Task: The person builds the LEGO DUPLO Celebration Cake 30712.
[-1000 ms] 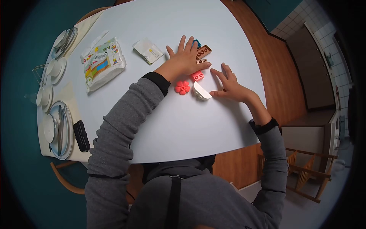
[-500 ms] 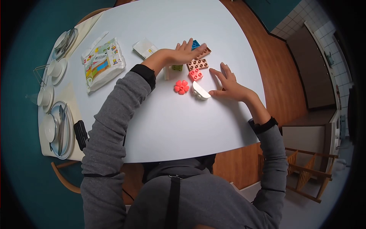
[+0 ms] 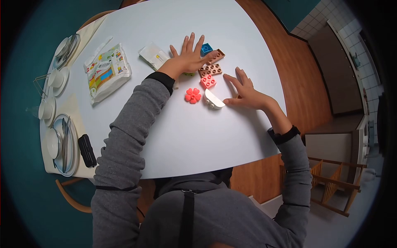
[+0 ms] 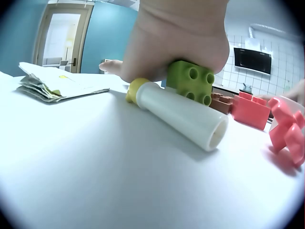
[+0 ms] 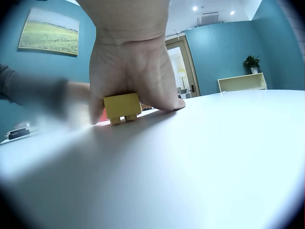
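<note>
My left hand (image 3: 188, 61), fingers spread, lies over the far part of the table beside the toy bricks. Under its palm sits a green brick (image 4: 188, 82), with a white tube with a yellow end (image 4: 178, 114) lying close by. Its thumb reaches over a brown brick (image 3: 218, 55), near a blue brick (image 3: 206, 48). A second brown brick (image 3: 211, 70), a pink brick (image 3: 208, 82), a pink flower (image 3: 192, 96) and a white half-round piece (image 3: 214, 99) run toward me. My right hand (image 3: 250, 96) rests with fingers apart, a yellow brick (image 5: 122, 107) beneath its palm.
A printed plastic bag (image 3: 108, 76) and a folded paper leaflet (image 3: 152, 56) lie to the left. Along the left edge stand plates (image 3: 75, 159) with bowls and cutlery, cups, and a black case (image 3: 87, 150). The table's near edge curves in front of my body.
My left hand drew left off the brown and pink bricks, turned on its side, then spread its fingers again farther left. My right hand has stayed in nearly the same place.
</note>
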Tool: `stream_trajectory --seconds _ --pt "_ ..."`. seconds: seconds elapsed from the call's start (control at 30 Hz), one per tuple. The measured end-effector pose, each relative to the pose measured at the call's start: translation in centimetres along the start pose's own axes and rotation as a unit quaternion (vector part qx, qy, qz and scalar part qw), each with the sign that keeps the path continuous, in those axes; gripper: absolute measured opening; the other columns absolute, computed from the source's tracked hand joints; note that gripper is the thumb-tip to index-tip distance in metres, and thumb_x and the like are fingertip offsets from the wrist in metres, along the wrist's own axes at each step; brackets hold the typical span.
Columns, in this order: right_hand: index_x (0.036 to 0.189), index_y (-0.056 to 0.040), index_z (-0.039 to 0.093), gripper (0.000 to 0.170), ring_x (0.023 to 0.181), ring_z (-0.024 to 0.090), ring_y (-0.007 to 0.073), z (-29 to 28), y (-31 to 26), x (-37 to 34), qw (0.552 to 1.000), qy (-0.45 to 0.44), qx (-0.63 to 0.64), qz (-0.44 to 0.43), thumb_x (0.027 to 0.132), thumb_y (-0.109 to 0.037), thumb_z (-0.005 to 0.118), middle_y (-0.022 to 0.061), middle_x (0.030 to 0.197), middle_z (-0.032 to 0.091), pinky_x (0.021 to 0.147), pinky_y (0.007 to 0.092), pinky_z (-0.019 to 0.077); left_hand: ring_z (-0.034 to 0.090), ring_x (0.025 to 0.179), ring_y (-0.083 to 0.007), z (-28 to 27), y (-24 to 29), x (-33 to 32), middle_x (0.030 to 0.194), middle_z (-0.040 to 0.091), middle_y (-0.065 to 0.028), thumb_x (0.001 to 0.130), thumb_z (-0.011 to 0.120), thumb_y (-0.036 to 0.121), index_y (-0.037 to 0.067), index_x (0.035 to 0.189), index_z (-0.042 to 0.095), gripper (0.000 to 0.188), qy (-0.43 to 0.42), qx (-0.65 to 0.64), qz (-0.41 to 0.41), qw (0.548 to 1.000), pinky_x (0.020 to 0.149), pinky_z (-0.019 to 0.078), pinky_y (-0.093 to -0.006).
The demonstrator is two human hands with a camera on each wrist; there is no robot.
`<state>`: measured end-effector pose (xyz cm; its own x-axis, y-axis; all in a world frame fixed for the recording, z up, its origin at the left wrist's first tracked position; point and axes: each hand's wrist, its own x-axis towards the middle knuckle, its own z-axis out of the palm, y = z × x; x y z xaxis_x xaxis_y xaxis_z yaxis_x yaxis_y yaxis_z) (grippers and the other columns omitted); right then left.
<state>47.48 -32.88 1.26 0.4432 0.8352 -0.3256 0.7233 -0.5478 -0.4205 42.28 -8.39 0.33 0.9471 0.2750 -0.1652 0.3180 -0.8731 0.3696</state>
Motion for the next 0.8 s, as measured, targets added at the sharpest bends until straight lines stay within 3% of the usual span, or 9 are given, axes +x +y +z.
stream_trajectory --seconds 0.3,0.37,0.6,0.67,0.8 --pt "0.145 -0.0199 0.028 0.092 0.138 0.000 0.0508 0.0 0.0 0.0 1.000 -0.001 0.003 -0.012 0.073 -0.062 0.066 0.0357 0.147 0.001 0.109 0.0566 0.0171 -0.006 0.144 -0.0253 -0.1 -0.6 0.8 0.156 -0.010 -0.0094 0.070 0.013 0.090 0.024 0.150 -0.003 0.104 -0.031 -0.012 -0.068 0.997 0.108 -0.0034 -0.0648" --pt "0.145 -0.0200 0.029 0.091 0.138 -0.001 0.0508 -0.1 0.1 0.2 1.000 -0.001 -0.001 -0.016 0.073 -0.062 0.066 0.0362 0.147 0.001 0.109 0.0566 0.0168 -0.005 0.144 -0.0254 0.7 -1.1 0.8 0.156 -0.008 -0.0100 0.073 0.015 0.087 0.024 0.150 -0.003 0.100 0.047 0.136 0.018 0.989 0.108 -0.0032 -0.0647" --pt "0.145 -0.0196 0.029 0.091 0.138 -0.002 0.0506 -0.2 -0.1 0.0 1.000 -0.003 -0.005 -0.018 0.074 -0.063 0.065 0.0370 0.146 0.003 0.110 0.0566 0.0127 -0.004 0.144 -0.0267 0.5 -1.6 1.6 0.156 -0.007 -0.0097 0.076 0.020 0.085 0.024 0.150 -0.001 0.097 0.027 0.060 -0.016 0.998 0.106 -0.0033 -0.0671" --pt "0.145 -0.0195 0.029 0.091 0.138 -0.002 0.0504 -0.3 -0.1 0.1 1.000 -0.003 -0.009 -0.022 0.074 -0.063 0.065 0.0371 0.146 0.003 0.110 0.0564 0.0121 -0.004 0.144 -0.0270 0.3 -1.8 1.8 0.156 -0.008 -0.0089 0.077 0.021 0.084 0.026 0.150 -0.001 0.095 0.059 0.016 0.021 0.998 0.105 -0.0032 -0.0684" --pt "0.146 -0.0195 0.027 0.092 0.139 -0.003 0.0495 -0.7 -0.6 0.1 1.000 -0.021 -0.009 -0.010 0.074 -0.063 0.065 0.0372 0.146 0.002 0.110 0.0560 0.0111 -0.005 0.144 -0.0274 -0.8 -0.9 1.0 0.156 -0.007 -0.0088 0.078 0.024 0.083 0.029 0.150 0.003 0.092 0.043 0.059 0.068 0.995 0.105 -0.0028 -0.0689"
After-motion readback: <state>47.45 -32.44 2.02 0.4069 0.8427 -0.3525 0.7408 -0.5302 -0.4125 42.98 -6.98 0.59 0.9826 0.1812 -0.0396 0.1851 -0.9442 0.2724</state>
